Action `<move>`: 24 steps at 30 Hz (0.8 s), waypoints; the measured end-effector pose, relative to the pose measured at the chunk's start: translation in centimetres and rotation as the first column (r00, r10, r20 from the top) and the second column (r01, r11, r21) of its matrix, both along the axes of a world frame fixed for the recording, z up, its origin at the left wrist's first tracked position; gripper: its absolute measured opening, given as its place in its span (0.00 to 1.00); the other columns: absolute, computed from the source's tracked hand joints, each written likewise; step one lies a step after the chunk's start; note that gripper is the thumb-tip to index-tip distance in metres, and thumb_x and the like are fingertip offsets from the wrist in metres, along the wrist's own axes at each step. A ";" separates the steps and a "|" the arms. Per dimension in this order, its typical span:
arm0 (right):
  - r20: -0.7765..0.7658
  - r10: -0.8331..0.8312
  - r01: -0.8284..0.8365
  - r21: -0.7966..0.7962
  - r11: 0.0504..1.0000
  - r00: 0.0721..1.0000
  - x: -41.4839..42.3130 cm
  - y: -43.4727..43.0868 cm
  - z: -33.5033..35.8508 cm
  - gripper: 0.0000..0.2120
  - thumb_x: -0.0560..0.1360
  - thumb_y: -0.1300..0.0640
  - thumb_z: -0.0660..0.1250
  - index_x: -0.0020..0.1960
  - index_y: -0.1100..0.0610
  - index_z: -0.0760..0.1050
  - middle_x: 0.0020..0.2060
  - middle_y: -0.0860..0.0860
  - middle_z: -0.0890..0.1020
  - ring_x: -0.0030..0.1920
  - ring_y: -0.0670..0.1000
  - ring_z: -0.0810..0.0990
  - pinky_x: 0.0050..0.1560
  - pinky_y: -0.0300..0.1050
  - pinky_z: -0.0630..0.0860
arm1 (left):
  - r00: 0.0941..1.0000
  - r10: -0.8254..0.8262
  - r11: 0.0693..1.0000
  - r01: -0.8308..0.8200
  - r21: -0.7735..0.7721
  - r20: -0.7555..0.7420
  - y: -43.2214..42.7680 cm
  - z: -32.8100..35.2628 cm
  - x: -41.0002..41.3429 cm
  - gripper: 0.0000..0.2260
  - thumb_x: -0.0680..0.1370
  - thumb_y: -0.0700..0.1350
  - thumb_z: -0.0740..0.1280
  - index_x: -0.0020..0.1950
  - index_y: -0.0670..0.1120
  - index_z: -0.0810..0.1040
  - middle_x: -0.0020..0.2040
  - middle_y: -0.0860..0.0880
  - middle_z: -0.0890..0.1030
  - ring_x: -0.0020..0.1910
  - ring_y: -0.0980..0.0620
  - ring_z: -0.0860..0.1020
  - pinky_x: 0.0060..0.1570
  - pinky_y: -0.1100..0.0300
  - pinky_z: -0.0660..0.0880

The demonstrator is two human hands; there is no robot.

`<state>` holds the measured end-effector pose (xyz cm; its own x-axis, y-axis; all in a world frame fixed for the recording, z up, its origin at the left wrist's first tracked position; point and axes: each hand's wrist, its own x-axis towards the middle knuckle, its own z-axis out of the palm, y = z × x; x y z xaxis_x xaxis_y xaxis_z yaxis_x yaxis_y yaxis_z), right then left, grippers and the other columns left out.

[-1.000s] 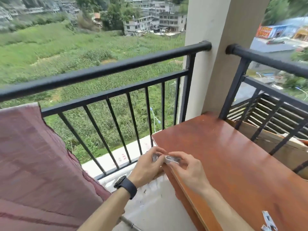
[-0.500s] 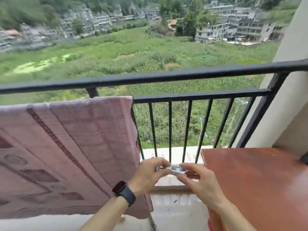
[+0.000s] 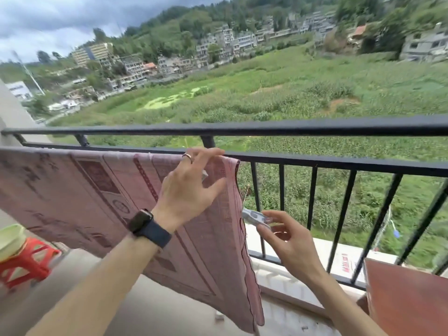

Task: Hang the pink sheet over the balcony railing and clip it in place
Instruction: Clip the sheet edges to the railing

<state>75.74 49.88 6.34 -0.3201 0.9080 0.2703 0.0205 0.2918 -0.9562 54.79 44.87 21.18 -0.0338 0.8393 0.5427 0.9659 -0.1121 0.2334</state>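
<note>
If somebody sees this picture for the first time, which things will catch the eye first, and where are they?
The pink sheet draped over the lower bar of the black railing fills the left and centre. The left hand, with a dark watch on its wrist, reaches to the sheet's top right corner, while the right hand below holds a small silvery clip beside the sheet's right edge. A red stool stands at far left.

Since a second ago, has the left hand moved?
Yes. The left hand left the clip and rose to the lower rail.
</note>
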 end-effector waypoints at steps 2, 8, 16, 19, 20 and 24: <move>-0.035 0.027 -0.027 0.005 1.000 0.999 -0.5 0.3 0.7 0.13 0.73 0.54 0.75 0.56 0.48 0.81 0.45 0.44 0.84 0.40 0.46 0.83 0.40 0.37 0.79 | 0.992 0.046 0.986 -0.064 -0.156 -0.119 1.8 2.6 -0.3 0.27 0.73 0.59 0.71 0.71 0.60 0.68 0.65 0.55 0.72 0.46 0.58 0.77 0.47 0.53 0.78; -0.050 0.000 0.002 0.037 0.999 0.999 -1.1 1.4 2.8 0.13 0.72 0.52 0.76 0.56 0.47 0.80 0.45 0.43 0.85 0.42 0.44 0.83 0.41 0.36 0.79 | 0.970 -0.023 0.923 -0.073 -0.378 -0.243 4.7 6.9 -0.3 0.17 0.74 0.69 0.65 0.44 0.57 0.81 0.41 0.59 0.81 0.37 0.61 0.77 0.37 0.59 0.75; -0.229 -0.015 0.008 -0.031 0.999 0.973 -1.7 2.3 5.5 0.13 0.70 0.55 0.78 0.53 0.51 0.80 0.46 0.44 0.86 0.44 0.46 0.85 0.45 0.39 0.81 | 0.983 -0.126 0.936 0.073 -0.344 -0.134 5.3 6.9 -0.3 0.12 0.74 0.64 0.68 0.48 0.58 0.84 0.43 0.59 0.82 0.40 0.62 0.78 0.43 0.56 0.79; -0.265 -0.035 0.036 -0.002 0.999 0.964 -1.2 2.7 6.0 0.13 0.67 0.56 0.79 0.51 0.55 0.83 0.42 0.46 0.87 0.41 0.47 0.86 0.40 0.37 0.80 | 0.979 -0.127 0.945 0.071 -0.319 -0.159 5.4 6.7 -0.6 0.12 0.74 0.64 0.68 0.48 0.59 0.83 0.43 0.60 0.82 0.38 0.64 0.77 0.39 0.60 0.77; -0.273 -0.038 0.043 0.011 0.999 0.961 -1.0 2.9 6.2 0.12 0.67 0.57 0.79 0.50 0.56 0.83 0.41 0.48 0.87 0.39 0.47 0.86 0.39 0.36 0.80 | 0.979 -0.138 0.946 0.085 -0.314 -0.149 5.4 6.7 -0.6 0.12 0.74 0.64 0.68 0.48 0.59 0.83 0.43 0.60 0.82 0.38 0.64 0.77 0.38 0.61 0.76; -0.269 -0.007 0.031 0.086 0.996 0.963 -0.4 3.6 7.1 0.13 0.66 0.55 0.78 0.49 0.59 0.84 0.39 0.51 0.87 0.37 0.49 0.85 0.36 0.35 0.79 | 0.977 -0.168 0.949 0.123 -0.291 -0.134 5.6 6.4 -0.7 0.11 0.74 0.64 0.68 0.47 0.58 0.83 0.43 0.60 0.82 0.36 0.65 0.76 0.36 0.62 0.74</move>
<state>75.32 53.48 13.47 -0.2080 0.8815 0.4239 -0.2270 0.3780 -0.8975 54.06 50.51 27.60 0.1657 0.9471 0.2747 0.9707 -0.2058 0.1243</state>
